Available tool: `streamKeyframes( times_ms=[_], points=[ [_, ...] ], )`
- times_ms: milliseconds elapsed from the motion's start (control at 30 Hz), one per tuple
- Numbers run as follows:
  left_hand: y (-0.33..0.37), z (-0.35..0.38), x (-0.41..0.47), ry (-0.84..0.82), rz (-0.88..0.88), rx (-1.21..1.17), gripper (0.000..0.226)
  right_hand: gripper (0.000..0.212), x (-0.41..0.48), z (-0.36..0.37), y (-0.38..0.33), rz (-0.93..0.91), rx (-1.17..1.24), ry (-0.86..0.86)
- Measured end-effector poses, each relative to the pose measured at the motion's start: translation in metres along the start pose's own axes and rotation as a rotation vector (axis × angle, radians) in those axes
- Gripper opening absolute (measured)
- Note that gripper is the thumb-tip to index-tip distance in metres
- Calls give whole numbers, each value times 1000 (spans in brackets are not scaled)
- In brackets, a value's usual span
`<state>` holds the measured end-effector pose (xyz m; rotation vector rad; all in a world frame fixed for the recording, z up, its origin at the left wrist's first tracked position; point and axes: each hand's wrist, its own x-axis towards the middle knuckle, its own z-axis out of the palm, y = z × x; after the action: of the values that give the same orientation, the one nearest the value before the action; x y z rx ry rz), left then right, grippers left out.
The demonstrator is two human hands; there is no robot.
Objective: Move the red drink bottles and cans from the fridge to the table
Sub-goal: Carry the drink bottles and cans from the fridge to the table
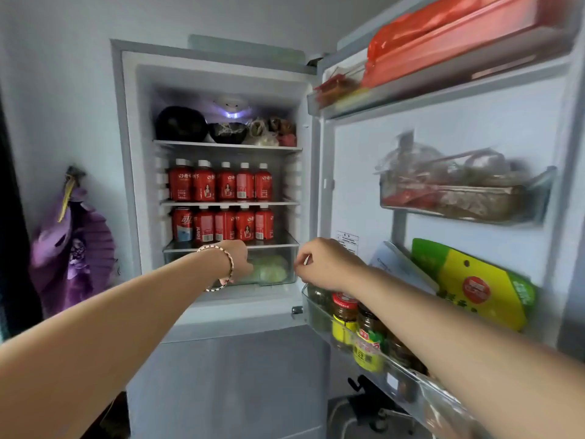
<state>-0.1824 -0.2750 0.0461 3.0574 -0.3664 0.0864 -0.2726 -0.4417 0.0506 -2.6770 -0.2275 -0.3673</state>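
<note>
Forearms, both bare, are stretched from the bottom corners of the view toward an open fridge (133,153). The left hand (239,258), with a bracelet (230,264) at its wrist, is held in front of the crisper drawer (177,258), just below the lower drinks shelf. Its fingers point away and are hidden, so it cannot be told whether they are spread or curled. The right hand (327,264) is held beside it, apart from the left, with fingers loosely curled and nothing seen in them. Under the right forearm, jars (345,312) are packed into the door shelf (316,321).

Further in, a pale green vegetable (273,270) is seen through the drawer front. On the shelf above the drawer, a red can (182,224) is stood at the left end, with red bottles (245,226) pressed side by side to its right. One shelf higher, an upper row (226,185) of red bottles with white caps is lined up just as tightly. Dark bowls (180,123) are kept on the top shelf. No drink is held yet, and the counter is not in view.

Trouble is most likely to come from the tight packing: a bottle pulled out at an angle could tip its neighbours off the shelf edge. The jars could be knocked if the right arm is dropped, and the bracelet could be caught on the shelf lip.
</note>
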Motion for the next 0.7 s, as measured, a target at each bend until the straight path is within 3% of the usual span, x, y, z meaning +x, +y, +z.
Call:
streamKeyframes(
  times_ms=[167, 400, 567, 700],
  points=[
    [-60, -8, 65, 134, -95, 84, 20, 25, 103, 45, -18, -21, -9, -98],
    [-136, -40, 174, 422, -138, -35, 24, 21, 258, 79, -36, -40, 16, -34],
    [-178, -54, 269, 639, -82, -53, 39, 14, 358, 90, -34, -38, 14, 146],
    [-192, -62, 334, 679, -159, -26, 59, 24, 427, 92, -14, -1, -23, 294]
  ],
)
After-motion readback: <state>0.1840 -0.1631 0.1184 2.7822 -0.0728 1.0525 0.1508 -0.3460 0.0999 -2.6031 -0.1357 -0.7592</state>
